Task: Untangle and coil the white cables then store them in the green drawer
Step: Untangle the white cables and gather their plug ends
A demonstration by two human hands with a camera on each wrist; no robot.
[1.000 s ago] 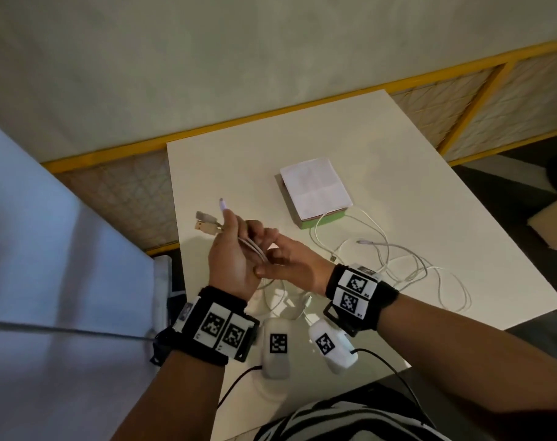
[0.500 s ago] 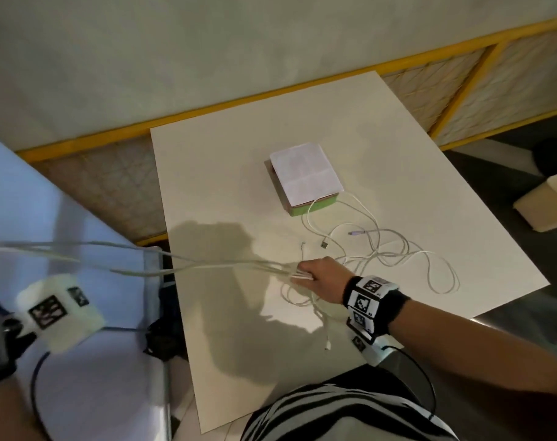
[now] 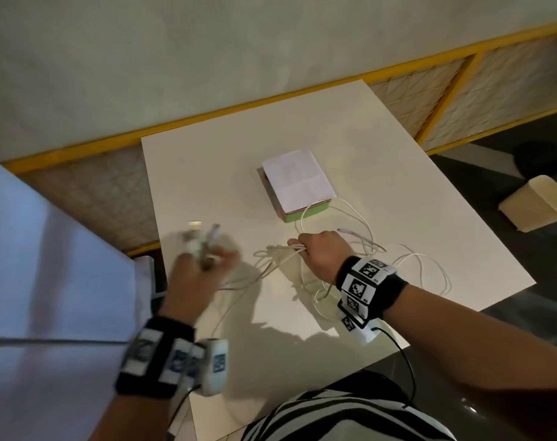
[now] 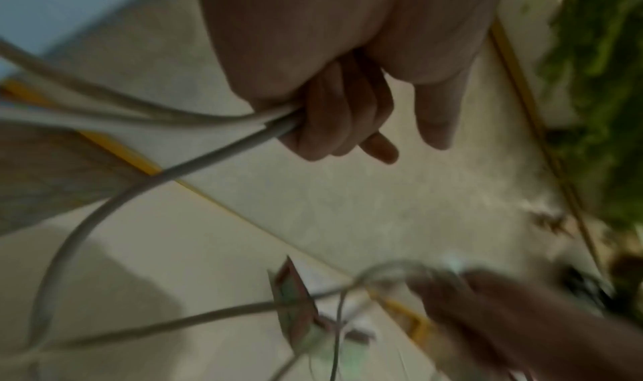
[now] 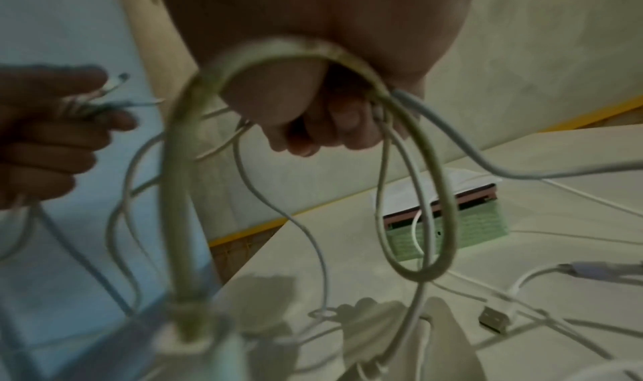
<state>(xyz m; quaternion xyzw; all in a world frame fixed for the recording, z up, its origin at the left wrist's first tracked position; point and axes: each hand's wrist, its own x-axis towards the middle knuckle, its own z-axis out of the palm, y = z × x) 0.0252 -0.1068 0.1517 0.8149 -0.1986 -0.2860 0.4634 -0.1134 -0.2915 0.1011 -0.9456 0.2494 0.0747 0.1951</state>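
Note:
Several white cables (image 3: 410, 259) lie tangled on the white table (image 3: 207, 173), right of my hands. My left hand (image 3: 204, 259), blurred, grips a bunch of cable ends with plugs sticking up; in the left wrist view its fingers (image 4: 334, 120) curl round the cable strands (image 4: 208, 145). My right hand (image 3: 315, 249) grips several strands that run slack toward the left hand; the right wrist view shows its fingers (image 5: 330, 123) closed on cable loops (image 5: 435, 194). The green drawer (image 3: 309, 214) (image 5: 452, 233) sits behind the right hand, closed, with white paper (image 3: 297, 179) on top and a cable draped over its front.
A loose USB plug (image 5: 494, 319) lies on the table near the tangle. A beige bin (image 3: 538, 202) stands on the dark floor to the right. A yellow-framed mesh barrier (image 3: 445, 87) runs behind the table. A pale blue-white surface (image 3: 48, 265) is at the left.
My left hand, stretched far out left with the cables taut, has swung back over the table near the right hand; the strands now hang slack. The right hand kept its grip.

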